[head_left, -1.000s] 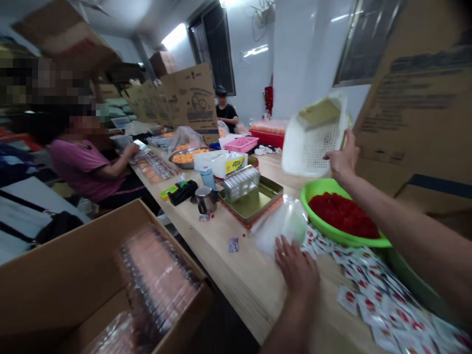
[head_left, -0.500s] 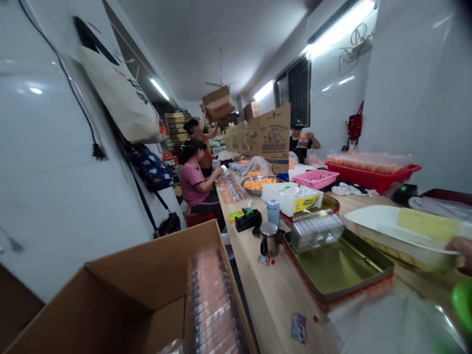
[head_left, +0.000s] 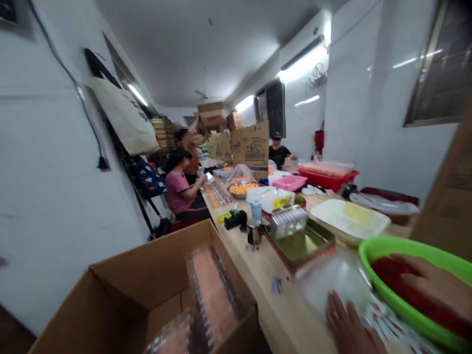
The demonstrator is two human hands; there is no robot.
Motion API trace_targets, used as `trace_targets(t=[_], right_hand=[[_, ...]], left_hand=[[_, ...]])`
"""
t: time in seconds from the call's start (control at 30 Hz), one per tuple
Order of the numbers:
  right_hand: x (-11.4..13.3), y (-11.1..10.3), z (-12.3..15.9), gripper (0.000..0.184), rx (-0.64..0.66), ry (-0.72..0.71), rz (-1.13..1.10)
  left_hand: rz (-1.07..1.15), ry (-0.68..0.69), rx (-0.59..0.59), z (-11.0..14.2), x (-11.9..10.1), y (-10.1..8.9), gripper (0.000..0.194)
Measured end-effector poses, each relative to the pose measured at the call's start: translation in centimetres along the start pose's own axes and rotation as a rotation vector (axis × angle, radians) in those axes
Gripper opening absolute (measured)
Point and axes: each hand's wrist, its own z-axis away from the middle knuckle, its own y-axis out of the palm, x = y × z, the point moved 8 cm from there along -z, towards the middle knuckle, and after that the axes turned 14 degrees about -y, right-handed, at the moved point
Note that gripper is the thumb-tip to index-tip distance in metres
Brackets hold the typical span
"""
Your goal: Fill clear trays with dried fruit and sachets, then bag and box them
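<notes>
My left hand (head_left: 348, 322) lies with its fingers stretched out on a whitish, see-through plastic bag or sheet (head_left: 324, 280) on the table. My right hand (head_left: 435, 280) reaches in from the right over the green basin (head_left: 372, 246). Its fingers are extended, somewhat blurred, over red contents (head_left: 387, 275) too smeared to make out. Small white packets with red and green print (head_left: 387, 319) lie between my left hand and the basin. At lower left, a cardboard box (head_left: 121, 290) holds clear packs of orange-pink items (head_left: 214, 295).
A gold tin tray (head_left: 302, 246) bears clear plastic trays (head_left: 289, 221). Nearby stand a metal mug (head_left: 254, 231), a tape dispenser (head_left: 236, 220) and a white tray (head_left: 332, 216). Farther back are a red crate (head_left: 332, 181), cardboard partitions (head_left: 250, 147) and several people, one in pink (head_left: 177, 184).
The view has swung right, showing more of the green basin. My left hand has come into view on the plastic. The hand at the white tray's edge is gone from there; my right hand is over the basin.
</notes>
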Motion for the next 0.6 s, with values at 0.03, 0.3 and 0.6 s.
trace_targets(t=[0.03, 0.3, 0.6], right_hand=[[1.2, -0.4, 4.5, 0.056, 0.046, 0.012, -0.033], [6.7, -6.5, 37.2, 0.051, 0.065, 0.328, -0.045], [11.9, -4.6, 46.3, 0.053, 0.116, 0.435, 0.338]], left_hand=[[-0.009, -0.016, -0.019, 0.5, -0.2, -0.5, 0.064], [-0.462, 0.213, -0.085, 10.8, -0.3, -0.4, 0.064], [-0.650, 0.239, -0.215, 14.7, -1.5, -1.1, 0.051]])
